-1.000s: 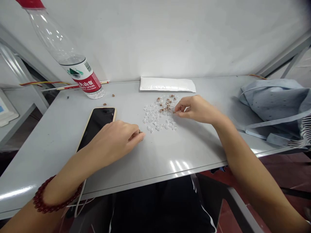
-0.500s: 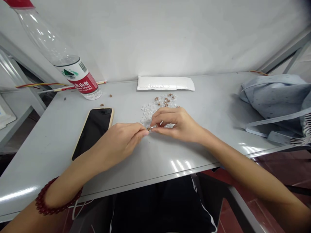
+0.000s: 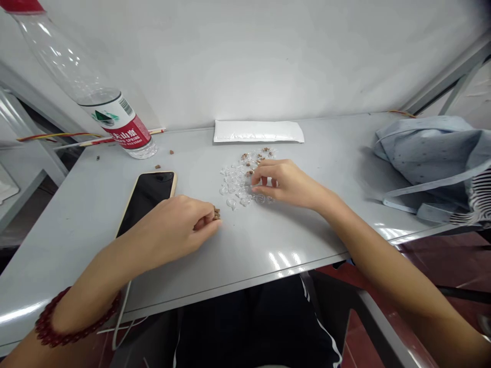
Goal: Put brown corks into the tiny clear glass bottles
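Small clear plastic pieces (image 3: 231,203) lie in a loose pile at the middle of the grey table, several at its far side holding brown bits (image 3: 266,150). Over the right part of the pile is my right hand (image 3: 286,185), its thumb and fingers curled around a clear piece. My left hand (image 3: 187,225) rests left of the pile, beside the phone, fingers curled around small brown pieces (image 3: 217,212) that show at the fingertips.
A black-screened phone (image 3: 148,199) lies left of the pile, with a large water bottle (image 3: 128,134) behind it. A white packet (image 3: 259,132) lies along the wall. At the right is a light blue cloth bag (image 3: 429,148). The table's front edge (image 3: 245,283) runs before my lap.
My hands have moved apart, left hand down-left, right hand slightly up-right over the pile. Brown pieces now show at my left fingertips, and more of the pile's near side is visible.
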Action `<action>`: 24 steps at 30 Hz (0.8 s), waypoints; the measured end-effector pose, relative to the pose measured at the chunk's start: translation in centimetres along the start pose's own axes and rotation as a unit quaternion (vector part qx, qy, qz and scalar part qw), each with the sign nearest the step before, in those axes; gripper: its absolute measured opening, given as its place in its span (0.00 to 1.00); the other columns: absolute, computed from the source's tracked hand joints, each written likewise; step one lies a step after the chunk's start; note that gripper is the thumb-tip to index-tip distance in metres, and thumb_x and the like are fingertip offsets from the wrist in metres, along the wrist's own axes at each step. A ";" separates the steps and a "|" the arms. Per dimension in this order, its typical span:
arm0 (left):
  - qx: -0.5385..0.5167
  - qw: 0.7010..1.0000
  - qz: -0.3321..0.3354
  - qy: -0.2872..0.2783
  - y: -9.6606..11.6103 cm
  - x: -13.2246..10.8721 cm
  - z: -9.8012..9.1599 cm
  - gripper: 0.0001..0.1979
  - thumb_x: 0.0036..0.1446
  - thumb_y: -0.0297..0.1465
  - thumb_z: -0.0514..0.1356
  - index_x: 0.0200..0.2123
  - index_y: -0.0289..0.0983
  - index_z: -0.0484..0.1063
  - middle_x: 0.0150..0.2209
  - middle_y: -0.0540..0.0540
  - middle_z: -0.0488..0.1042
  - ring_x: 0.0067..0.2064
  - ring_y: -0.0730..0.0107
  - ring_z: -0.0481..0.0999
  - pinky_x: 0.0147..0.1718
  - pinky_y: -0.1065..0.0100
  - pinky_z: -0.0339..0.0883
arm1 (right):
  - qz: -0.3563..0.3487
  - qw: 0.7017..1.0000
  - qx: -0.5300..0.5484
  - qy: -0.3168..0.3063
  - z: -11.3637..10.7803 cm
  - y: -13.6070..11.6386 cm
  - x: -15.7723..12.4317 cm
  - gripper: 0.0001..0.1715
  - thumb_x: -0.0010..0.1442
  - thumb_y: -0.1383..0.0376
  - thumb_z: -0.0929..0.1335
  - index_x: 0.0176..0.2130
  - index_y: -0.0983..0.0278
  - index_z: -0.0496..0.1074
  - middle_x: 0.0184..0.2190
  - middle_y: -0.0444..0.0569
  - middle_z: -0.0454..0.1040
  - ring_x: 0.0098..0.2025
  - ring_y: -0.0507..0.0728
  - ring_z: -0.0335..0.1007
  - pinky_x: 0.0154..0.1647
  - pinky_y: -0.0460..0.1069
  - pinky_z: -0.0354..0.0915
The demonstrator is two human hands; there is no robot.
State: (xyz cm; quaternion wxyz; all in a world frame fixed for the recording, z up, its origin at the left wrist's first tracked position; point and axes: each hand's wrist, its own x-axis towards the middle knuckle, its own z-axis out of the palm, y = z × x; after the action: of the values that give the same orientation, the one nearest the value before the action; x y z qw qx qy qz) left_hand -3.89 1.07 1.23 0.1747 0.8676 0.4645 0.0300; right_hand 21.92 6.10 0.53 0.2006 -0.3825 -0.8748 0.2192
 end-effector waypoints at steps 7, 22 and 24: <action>0.041 0.998 -0.050 -0.029 -0.6 0.0 0.0 0.20 0.61 0.40 0.53 0.19 0.39 0.55 0.16 0.53 0.65 0.19 0.72 0.60 0.20 0.66 0.51 | 0.070 0.995 -0.031 0.068 -1.7 1.3 0.0 0.09 0.63 0.68 0.65 0.35 0.65 0.76 0.37 0.50 0.77 0.35 0.54 0.69 0.37 0.51 0.62; 0.055 0.996 -0.065 -0.034 -0.4 0.0 -0.1 0.19 0.61 0.39 0.52 0.19 0.39 0.55 0.16 0.53 0.66 0.19 0.72 0.59 0.20 0.65 0.49 | 0.193 0.976 -0.105 0.000 -3.0 4.9 -0.4 0.05 0.55 0.71 0.68 0.32 0.66 0.77 0.33 0.50 0.78 0.35 0.57 0.73 0.40 0.53 0.64; 0.055 0.995 -0.069 -0.035 -0.1 0.0 -0.2 0.19 0.61 0.39 0.52 0.19 0.39 0.55 0.17 0.53 0.66 0.19 0.72 0.59 0.21 0.65 0.49 | 0.192 0.976 -0.104 0.001 -3.0 4.8 -0.5 0.06 0.54 0.72 0.68 0.29 0.65 0.76 0.32 0.49 0.78 0.35 0.57 0.73 0.39 0.53 0.65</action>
State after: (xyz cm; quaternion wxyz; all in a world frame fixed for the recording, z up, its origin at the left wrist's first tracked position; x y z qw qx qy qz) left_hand -4.03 1.20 1.36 0.1447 0.8422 0.5180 -0.0380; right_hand 26.56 9.38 0.30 0.1150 -0.5629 -0.8025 0.1610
